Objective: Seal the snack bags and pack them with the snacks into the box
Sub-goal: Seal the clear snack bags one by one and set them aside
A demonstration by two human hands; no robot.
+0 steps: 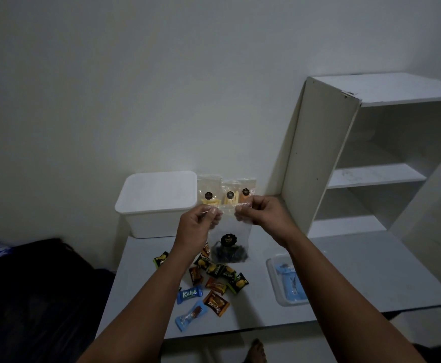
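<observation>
Just in front of the white box [156, 203], our left hand [197, 226] and right hand [263, 213] pinch the top corners of a clear snack bag [229, 231], likely light, limp and slippery, best held along that strip.

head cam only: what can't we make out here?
- White box: lid on, contents hidden.
- Clear bag held up by left hand and right hand: fingers cover the top strip, so sealed or not is unclear; round label too small to read.
- Three bags by the wall: labels too small.
- Tray: right forearm covers part.
</observation>
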